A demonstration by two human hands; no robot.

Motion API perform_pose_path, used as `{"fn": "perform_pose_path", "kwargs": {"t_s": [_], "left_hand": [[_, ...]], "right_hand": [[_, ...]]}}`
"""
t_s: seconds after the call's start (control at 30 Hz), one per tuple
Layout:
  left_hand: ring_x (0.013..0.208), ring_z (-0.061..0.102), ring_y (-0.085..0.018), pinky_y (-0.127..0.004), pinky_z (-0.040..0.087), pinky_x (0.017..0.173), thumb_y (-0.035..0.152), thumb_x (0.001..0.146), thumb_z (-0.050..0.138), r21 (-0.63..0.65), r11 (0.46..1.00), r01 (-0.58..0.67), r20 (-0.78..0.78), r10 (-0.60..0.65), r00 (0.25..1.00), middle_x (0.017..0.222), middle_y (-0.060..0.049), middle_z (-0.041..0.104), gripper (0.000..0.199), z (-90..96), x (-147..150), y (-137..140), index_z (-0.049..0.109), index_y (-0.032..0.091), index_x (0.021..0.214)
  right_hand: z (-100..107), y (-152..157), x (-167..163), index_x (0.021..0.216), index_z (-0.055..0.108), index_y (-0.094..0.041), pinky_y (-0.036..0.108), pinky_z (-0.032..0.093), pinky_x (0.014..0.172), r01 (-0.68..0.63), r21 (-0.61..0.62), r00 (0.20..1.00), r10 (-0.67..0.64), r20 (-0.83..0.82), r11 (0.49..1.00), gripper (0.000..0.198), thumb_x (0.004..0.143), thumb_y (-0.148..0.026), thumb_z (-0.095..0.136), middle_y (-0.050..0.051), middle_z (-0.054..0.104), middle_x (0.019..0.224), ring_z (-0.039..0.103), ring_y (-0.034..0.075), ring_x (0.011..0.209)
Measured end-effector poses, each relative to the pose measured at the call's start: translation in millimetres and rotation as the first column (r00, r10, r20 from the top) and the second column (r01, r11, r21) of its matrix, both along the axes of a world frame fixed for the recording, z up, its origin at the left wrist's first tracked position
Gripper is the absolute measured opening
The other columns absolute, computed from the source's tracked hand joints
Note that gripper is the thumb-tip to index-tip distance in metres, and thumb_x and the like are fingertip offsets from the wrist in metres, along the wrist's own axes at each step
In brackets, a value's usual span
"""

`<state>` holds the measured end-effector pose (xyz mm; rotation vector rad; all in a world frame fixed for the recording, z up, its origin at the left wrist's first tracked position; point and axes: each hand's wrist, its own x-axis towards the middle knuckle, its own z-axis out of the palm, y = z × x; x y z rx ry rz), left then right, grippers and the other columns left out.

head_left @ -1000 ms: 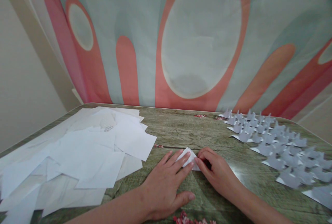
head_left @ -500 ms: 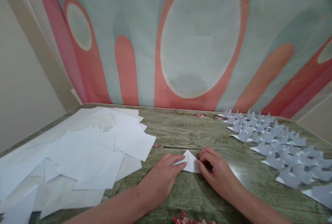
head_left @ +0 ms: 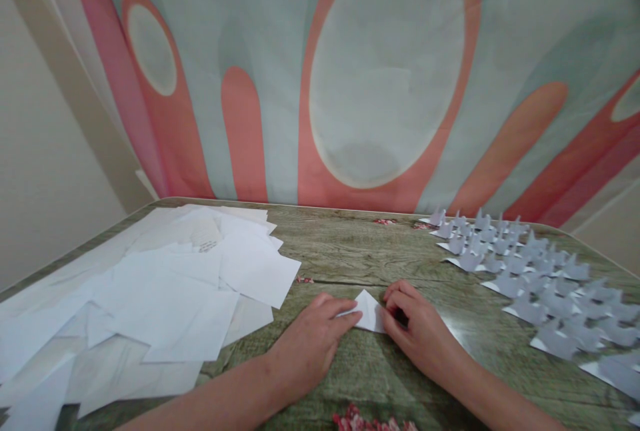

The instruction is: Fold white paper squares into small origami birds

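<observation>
A small folded piece of white paper (head_left: 369, 312) lies on the wood-patterned table, its peak pointing away from me and a crease down its middle. My left hand (head_left: 320, 331) pinches its left corner between thumb and fingers. At the right corner, my right hand (head_left: 413, 318) closes with curled fingers, the thumb and index meeting the paper's edge. The fingertips cover both side corners of the paper.
Loose white sheets (head_left: 175, 298) spread in an overlapping pile on the left. Rows of folded paper birds (head_left: 545, 284) stand along the right. Behind the table (head_left: 330, 244) rises a coral and grey-green patterned backdrop (head_left: 280, 84).
Almost nothing differs. Both hands keep their hold on the folded paper, with only a very slight shift of the left fingers and the paper.
</observation>
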<state>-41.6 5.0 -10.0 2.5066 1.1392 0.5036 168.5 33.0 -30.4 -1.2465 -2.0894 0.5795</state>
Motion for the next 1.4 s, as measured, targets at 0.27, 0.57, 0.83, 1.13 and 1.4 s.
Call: {"fn": "perform_pose_path", "kwargs": {"t_s": [0.27, 0.57, 0.83, 1.13, 1.4], "left_hand": [[0.109, 0.045, -0.018, -0.036, 0.038, 0.097, 0.008, 0.085, 0.04, 0.033, 0.999, -0.001, -0.036, 0.002, 0.999, 0.123, -0.004, 0.052, 0.039, 3.2, 1, 0, 0.051, 0.022, 0.12], [0.105, 0.047, -0.017, -0.034, 0.038, 0.094, 0.015, 0.088, 0.041, 0.087, 0.996, -0.005, -0.096, 0.014, 0.995, 0.119, -0.004, 0.054, 0.031, 7.6, 4, -1, 0.052, 0.021, 0.117], [0.1, 0.048, -0.019, -0.036, 0.039, 0.09, 0.021, 0.088, 0.043, 0.117, 0.993, 0.004, -0.137, 0.012, 0.99, 0.116, -0.003, 0.055, 0.028, 14.0, 5, -2, 0.052, 0.022, 0.114], [0.108, 0.044, -0.02, -0.038, 0.036, 0.095, 0.026, 0.088, 0.045, 0.155, 0.988, 0.019, -0.156, 0.005, 0.988, 0.115, -0.003, 0.056, 0.028, 14.1, 6, -1, 0.051, 0.022, 0.115], [0.117, 0.038, -0.022, -0.041, 0.031, 0.099, 0.034, 0.085, 0.05, 0.141, 0.986, 0.09, -0.187, -0.063, 0.98, 0.119, -0.003, 0.053, 0.035, 17.1, 6, -1, 0.049, 0.024, 0.118]], "right_hand": [[0, 0, 0, 0.062, 0.044, -0.019, 0.03, 0.042, 0.064, -0.001, 0.018, 1.0, 0.0, 0.01, 1.0, 0.017, 0.077, -0.011, 0.047, 0.004, 0.05, 0.076, 0.049, 0.017, 0.072], [1, -1, 0, 0.074, 0.048, -0.018, 0.03, 0.044, 0.062, 0.058, 0.04, 0.997, -0.06, 0.057, 0.998, 0.009, 0.073, -0.01, 0.05, 0.003, 0.049, 0.078, 0.049, 0.017, 0.07], [-1, -2, 2, 0.108, 0.061, -0.022, 0.037, 0.047, 0.075, -0.114, 0.169, 0.98, 0.083, 0.181, 0.979, 0.04, 0.076, -0.003, 0.045, 0.01, 0.053, 0.096, 0.052, 0.022, 0.088], [0, -2, 2, 0.112, 0.06, -0.024, 0.039, 0.048, 0.074, -0.129, 0.212, 0.955, 0.063, 0.291, 0.969, 0.042, 0.078, -0.004, 0.046, 0.01, 0.053, 0.098, 0.051, 0.023, 0.089], [1, -3, 0, 0.113, 0.06, -0.024, 0.04, 0.047, 0.076, -0.118, 0.198, 0.945, 0.049, 0.322, 0.973, 0.042, 0.078, -0.005, 0.046, 0.01, 0.053, 0.099, 0.05, 0.023, 0.09]]}}
